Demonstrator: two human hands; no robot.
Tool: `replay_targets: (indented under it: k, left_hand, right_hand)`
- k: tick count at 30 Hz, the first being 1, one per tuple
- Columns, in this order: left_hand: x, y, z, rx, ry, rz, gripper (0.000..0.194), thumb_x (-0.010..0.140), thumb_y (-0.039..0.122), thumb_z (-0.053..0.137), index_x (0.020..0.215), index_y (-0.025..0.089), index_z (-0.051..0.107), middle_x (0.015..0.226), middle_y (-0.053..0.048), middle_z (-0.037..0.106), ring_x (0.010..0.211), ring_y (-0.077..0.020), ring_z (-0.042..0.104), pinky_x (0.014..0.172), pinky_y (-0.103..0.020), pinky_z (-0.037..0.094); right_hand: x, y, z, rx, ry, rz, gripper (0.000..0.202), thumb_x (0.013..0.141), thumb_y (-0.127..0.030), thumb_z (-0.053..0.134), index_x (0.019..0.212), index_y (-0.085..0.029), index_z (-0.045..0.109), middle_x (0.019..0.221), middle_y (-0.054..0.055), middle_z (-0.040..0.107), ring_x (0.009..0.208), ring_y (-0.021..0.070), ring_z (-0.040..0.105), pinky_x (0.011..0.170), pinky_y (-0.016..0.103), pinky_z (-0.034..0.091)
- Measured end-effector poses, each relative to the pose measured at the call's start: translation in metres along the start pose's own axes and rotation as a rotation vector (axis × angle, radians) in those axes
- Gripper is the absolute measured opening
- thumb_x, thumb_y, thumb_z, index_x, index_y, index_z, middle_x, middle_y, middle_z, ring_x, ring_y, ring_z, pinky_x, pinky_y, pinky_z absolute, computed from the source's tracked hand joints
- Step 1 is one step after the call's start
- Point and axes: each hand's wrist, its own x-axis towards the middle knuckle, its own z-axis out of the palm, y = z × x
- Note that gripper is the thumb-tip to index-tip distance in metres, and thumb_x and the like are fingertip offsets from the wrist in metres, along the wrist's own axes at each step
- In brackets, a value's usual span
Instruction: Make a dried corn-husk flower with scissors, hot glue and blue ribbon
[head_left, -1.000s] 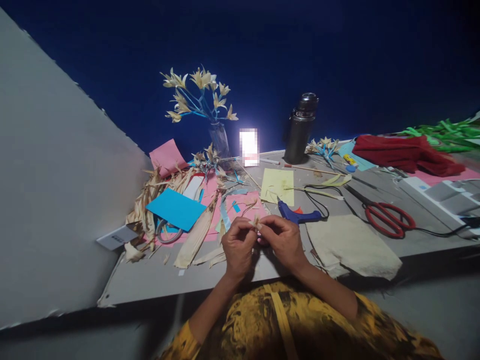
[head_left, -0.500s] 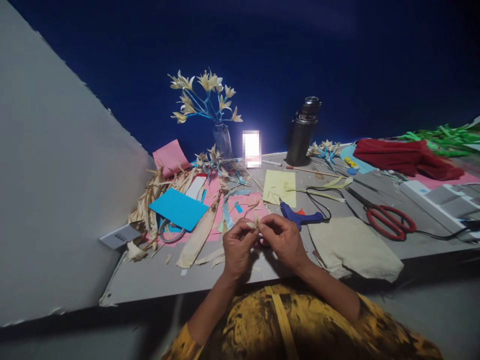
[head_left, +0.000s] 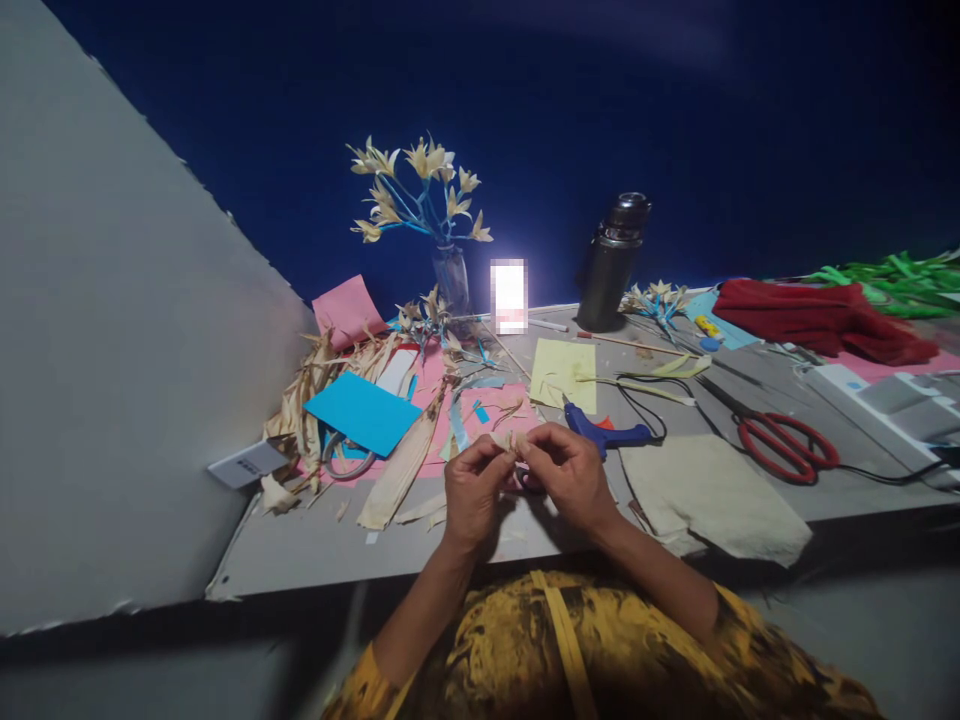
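Note:
My left hand and my right hand meet over the front of the table, their thumbs and fingertips pinched together. Between them is a small pale piece of dried corn husk, mostly covered by the fingers. Just right of my right hand lies a blue glue gun, its nozzle over a yellow paper square. Dark-handled small scissors show partly under my hands. Left of my left hand, a long strip of dried husk rests on pink paper.
Behind stand a glass vase of husk flowers, a bright lamp and a dark thermos. To the right lie large red-handled scissors, beige cloth, red cloth and a white power strip. A blue card tops the husk heap.
Both hands stay pinched on the husk piece, with slight finger movement around it. The table and everything on it appear shifted slightly rightward as the view turns.

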Motion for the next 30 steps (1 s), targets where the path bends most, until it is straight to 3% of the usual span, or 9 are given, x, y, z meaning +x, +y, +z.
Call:
replay_targets:
  k: [9,22,30]
  left_hand:
    - [0.000,-0.001,0.007,-0.005,0.042,0.055,0.025,0.067,0.030,0.087,0.068,0.014,0.067,0.073,0.001,0.057,0.060,-0.0092,0.054,0.052,-0.021,0.049]
    - [0.005,-0.001,-0.001,0.015,0.021,0.110,0.024,0.066,0.028,0.088,0.078,0.016,0.070,0.083,-0.001,0.063,0.068,-0.0118,0.059,0.059,-0.023,0.051]
    - [-0.005,0.015,0.008,0.355,0.151,0.395,0.012,0.076,0.023,0.078,0.069,0.018,0.069,0.074,-0.002,0.064,0.073,-0.0152,0.060,0.063,-0.024,0.049]
  right_hand:
    - [-0.004,0.006,0.005,0.054,0.086,0.078,0.026,0.085,-0.042,0.069,0.073,-0.019,0.069,0.064,0.000,0.063,0.057,0.0140,0.056,0.054,0.024,0.050]
    - [-0.004,0.007,0.005,0.054,0.060,0.031,0.025,0.085,-0.041,0.069,0.077,-0.018,0.074,0.069,0.003,0.068,0.061,0.0150,0.058,0.051,0.023,0.046]
    - [-0.004,0.008,0.008,0.076,0.064,0.028,0.025,0.085,-0.041,0.071,0.077,-0.019,0.076,0.072,0.004,0.069,0.062,0.0149,0.059,0.051,0.024,0.048]
